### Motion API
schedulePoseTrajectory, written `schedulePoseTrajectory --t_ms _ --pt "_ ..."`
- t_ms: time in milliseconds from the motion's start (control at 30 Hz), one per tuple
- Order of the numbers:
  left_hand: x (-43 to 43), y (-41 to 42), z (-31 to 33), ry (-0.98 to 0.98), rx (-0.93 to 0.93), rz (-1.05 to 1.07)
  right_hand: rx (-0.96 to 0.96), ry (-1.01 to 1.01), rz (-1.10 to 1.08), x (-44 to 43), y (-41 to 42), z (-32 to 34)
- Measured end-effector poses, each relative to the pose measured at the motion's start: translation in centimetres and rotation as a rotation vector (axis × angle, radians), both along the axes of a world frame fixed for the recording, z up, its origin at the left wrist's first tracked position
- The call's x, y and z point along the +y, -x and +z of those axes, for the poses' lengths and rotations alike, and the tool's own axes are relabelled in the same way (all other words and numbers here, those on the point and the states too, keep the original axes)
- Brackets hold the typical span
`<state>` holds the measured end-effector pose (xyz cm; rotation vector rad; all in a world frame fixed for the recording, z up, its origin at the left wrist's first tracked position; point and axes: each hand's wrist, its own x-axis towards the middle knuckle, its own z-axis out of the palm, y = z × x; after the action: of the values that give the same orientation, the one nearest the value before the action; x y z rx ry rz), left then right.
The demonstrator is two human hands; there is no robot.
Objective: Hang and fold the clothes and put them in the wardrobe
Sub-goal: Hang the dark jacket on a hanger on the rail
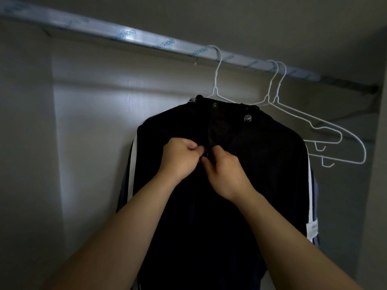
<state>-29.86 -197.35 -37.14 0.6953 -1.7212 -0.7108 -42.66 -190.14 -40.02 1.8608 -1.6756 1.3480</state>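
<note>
A black jacket [261, 164] with white side stripes and snap buttons hangs on a white wire hanger [216, 80] from the wardrobe rail [129, 37]. My left hand [180, 158] and my right hand [226, 170] meet at the jacket's front opening, below the collar. Both pinch the fabric edges around a small snap between their fingertips. Two snaps show higher up near the collar. My forearms cover the lower middle of the jacket.
Two bare white wire hangers [326, 126] hang on the rail to the right of the jacket. The wardrobe's back panel [94, 122] is pale and dim, with a side wall [377, 164] at the far right.
</note>
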Motion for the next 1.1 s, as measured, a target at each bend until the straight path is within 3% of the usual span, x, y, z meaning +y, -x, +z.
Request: schedulePoseTrajectory --t_ms 200,367,567,767,900,1100 --pt "-1.0 -0.9 0.1 0.128 -0.194 0.032 -0.234 -0.069 0.083 0.3 0.4 -0.6" --pt "-0.1 -1.7 0.8 0.188 -0.263 0.015 -0.214 0.083 0.052 0.2 -0.4 -0.7" --pt "0.4 -2.6 1.4 0.241 -0.318 0.027 -0.293 -0.038 0.147 0.0 -0.2 -0.5" --pt "0.1 -3.0 1.4 0.195 -0.298 -0.059 -0.342 0.027 0.203 0.2 0.1 0.1" --pt "-0.1 -3.2 1.3 0.151 -0.275 -0.104 -0.276 0.053 0.167 0.2 0.0 -0.1" --pt "0.4 -3.1 1.8 0.132 -0.283 -0.123 -0.4 -0.006 0.166 0.2 -0.2 0.3"
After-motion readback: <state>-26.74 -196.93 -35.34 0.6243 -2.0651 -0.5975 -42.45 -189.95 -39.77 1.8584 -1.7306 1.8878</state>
